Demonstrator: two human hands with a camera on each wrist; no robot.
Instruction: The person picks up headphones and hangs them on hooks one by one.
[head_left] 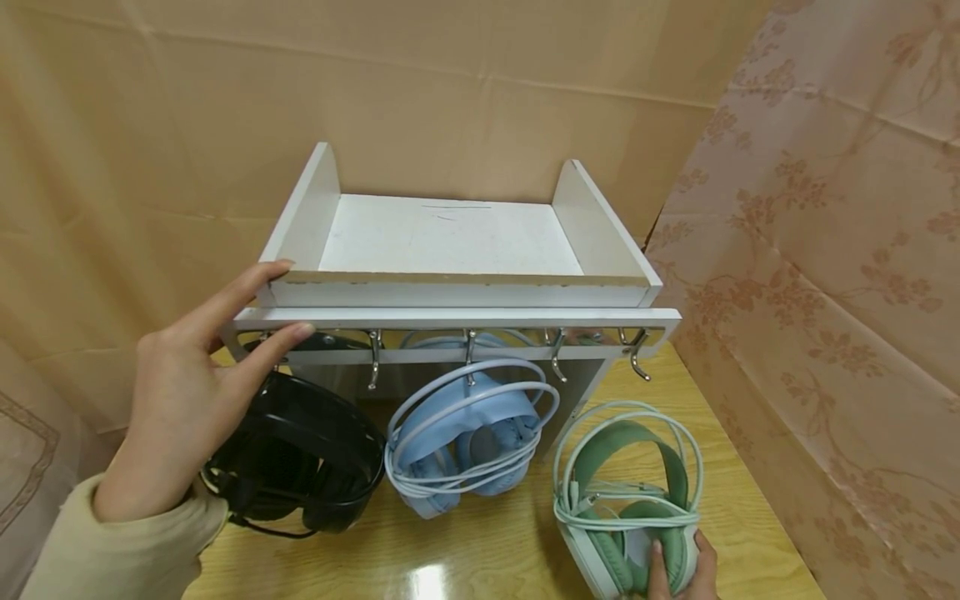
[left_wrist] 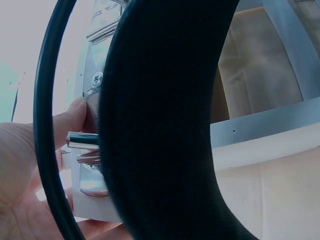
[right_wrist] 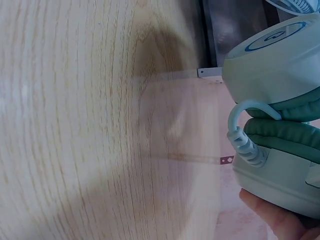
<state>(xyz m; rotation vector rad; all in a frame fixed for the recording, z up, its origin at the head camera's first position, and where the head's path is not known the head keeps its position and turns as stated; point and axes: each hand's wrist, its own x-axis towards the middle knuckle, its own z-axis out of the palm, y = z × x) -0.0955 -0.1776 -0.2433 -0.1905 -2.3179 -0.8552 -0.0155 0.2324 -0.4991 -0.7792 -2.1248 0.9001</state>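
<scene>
My left hand (head_left: 187, 375) grips the left end of the white hook rail (head_left: 450, 317), its thumb on the front and its fingers over the top beside the shelf. Black headphones (head_left: 300, 450) hang from the rail by that hand, and their dark band (left_wrist: 160, 120) blocks much of the left wrist view. Blue headphones (head_left: 468, 425), with the cable wound round them, hang near the middle. At the lower right my right hand (head_left: 682, 575) holds green headphones (head_left: 630, 500) by the ear cups, below the rightmost hook (head_left: 637, 358). A cable stub (right_wrist: 247, 145) shows on one cup.
Above the rail is a white open shelf (head_left: 450, 233) with raised side panels. Another metal hook (head_left: 557, 357) on the right half of the rail bears nothing. The unit stands on a wooden table (head_left: 735, 500), with a floral cloth (head_left: 840, 292) along the right side.
</scene>
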